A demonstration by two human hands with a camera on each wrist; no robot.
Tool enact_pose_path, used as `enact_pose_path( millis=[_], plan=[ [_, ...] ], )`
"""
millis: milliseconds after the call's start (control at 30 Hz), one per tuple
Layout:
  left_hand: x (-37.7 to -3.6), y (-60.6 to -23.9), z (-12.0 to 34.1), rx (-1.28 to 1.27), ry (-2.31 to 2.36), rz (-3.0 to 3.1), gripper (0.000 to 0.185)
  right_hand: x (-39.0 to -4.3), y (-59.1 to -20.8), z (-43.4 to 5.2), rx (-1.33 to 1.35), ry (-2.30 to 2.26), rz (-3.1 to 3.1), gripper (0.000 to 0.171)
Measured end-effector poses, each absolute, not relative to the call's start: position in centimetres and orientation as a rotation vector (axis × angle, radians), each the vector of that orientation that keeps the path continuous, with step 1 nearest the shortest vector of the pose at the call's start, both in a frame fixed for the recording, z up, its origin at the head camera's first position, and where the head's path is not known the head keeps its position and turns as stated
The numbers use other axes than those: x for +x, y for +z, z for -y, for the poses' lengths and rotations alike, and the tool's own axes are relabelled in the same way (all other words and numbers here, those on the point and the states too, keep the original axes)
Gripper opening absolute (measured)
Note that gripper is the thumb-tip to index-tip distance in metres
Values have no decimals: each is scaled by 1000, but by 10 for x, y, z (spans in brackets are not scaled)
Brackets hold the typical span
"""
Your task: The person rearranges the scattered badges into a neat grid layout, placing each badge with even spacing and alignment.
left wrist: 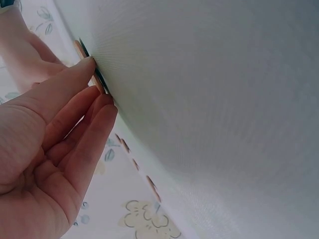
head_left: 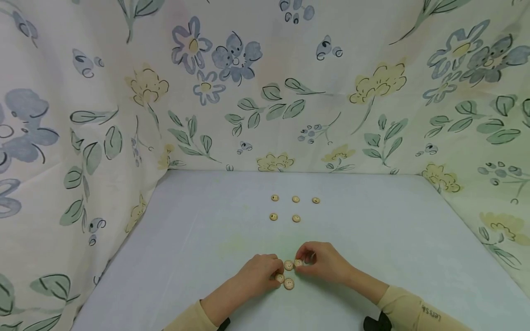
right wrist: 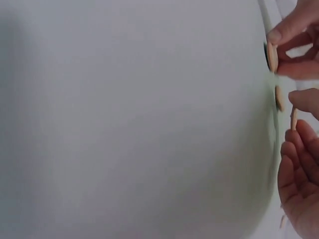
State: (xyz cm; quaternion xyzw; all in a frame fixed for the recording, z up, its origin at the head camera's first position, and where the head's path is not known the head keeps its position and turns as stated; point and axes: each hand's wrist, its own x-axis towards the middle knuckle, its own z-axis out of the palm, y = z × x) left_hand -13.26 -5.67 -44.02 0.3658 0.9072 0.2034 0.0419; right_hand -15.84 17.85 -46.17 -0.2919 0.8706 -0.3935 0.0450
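Observation:
Near the front of the table, my left hand [head_left: 261,274] pinches a round wooden button [head_left: 279,278] between thumb and fingers. Opposite it, my right hand [head_left: 325,262] holds another wooden button [head_left: 298,263] by its edge. A third button [head_left: 288,265] lies between the two hands, and a fourth button [head_left: 289,284] is just below, beside the left fingertips. In the right wrist view, the right hand's button [right wrist: 293,118] appears tilted on edge, slightly off the surface. The left wrist view shows the left thumb and fingertips at the edge of a button [left wrist: 97,79].
Farther back lie several more buttons in two rows, among them a back-row button [head_left: 296,199] and a front-row button [head_left: 296,218]. A white cloth covers the table [head_left: 207,220]. Floral fabric [head_left: 265,101] hangs behind and along both sides.

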Motion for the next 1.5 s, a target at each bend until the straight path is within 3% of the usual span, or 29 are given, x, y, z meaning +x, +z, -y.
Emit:
enact_pose_path(
  millis=[1500],
  plan=[
    [-130,-439,58,1105,629,-2771,16,-248,-459,-228,-306,-1041,-2956,21]
  ],
)
